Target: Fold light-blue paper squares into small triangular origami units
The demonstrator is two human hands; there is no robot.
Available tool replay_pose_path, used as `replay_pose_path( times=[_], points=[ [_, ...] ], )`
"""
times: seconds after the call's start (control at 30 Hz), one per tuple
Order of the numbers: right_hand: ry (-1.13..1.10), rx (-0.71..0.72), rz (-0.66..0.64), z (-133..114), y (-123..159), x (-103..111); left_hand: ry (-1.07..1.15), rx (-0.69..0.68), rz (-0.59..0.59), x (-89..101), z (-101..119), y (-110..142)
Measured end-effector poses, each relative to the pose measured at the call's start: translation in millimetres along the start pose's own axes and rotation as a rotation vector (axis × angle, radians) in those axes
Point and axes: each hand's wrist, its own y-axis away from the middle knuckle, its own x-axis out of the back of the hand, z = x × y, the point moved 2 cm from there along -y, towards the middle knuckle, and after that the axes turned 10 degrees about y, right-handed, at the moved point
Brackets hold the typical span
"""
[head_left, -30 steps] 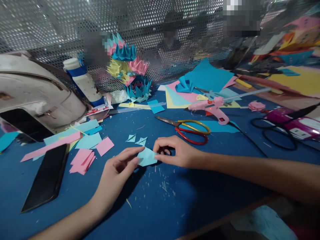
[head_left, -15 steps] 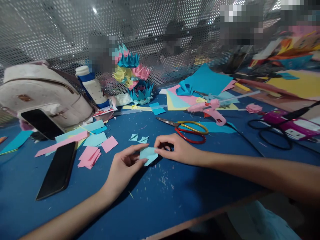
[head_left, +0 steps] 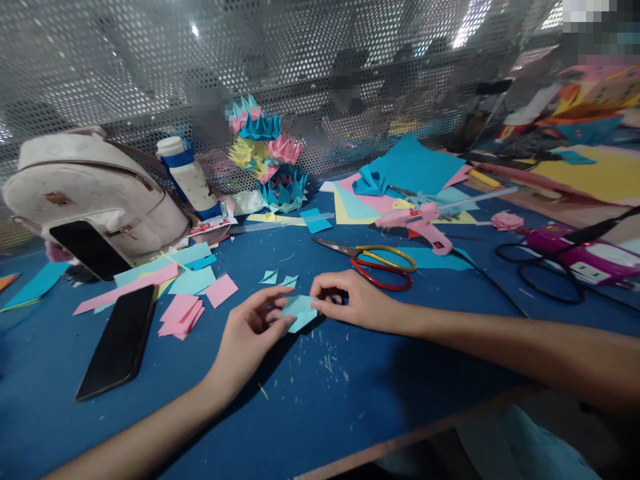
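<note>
Aqua paper [head_left: 302, 312] (partly behind left hand [head_left: 247, 328])

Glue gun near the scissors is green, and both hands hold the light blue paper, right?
Not quite: the glue gun is pink, as the head view shows. It is near the scissors, and the left hand and right hand do hold the light blue paper.

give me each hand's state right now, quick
Left hand: holding the light blue paper by its left side, thumb and fingers curved.
Right hand: closed, pinching the same paper's right edge.
</note>
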Motion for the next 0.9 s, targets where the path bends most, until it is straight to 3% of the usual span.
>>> replay_pose_path(
  times=[0.7, 0.9],
  points=[
    [0.073, 0.082, 0.01, -1.5, 3.6, -0.3, -0.077, 0.075, -0.017, -1.5, 3.3, -0.9],
    [-0.003, 0.127, -0.053, -5.3, 1.4, -0.1, -0.031, 0.102, -0.005, -3.0, 1.5, -1.5]
  ],
)
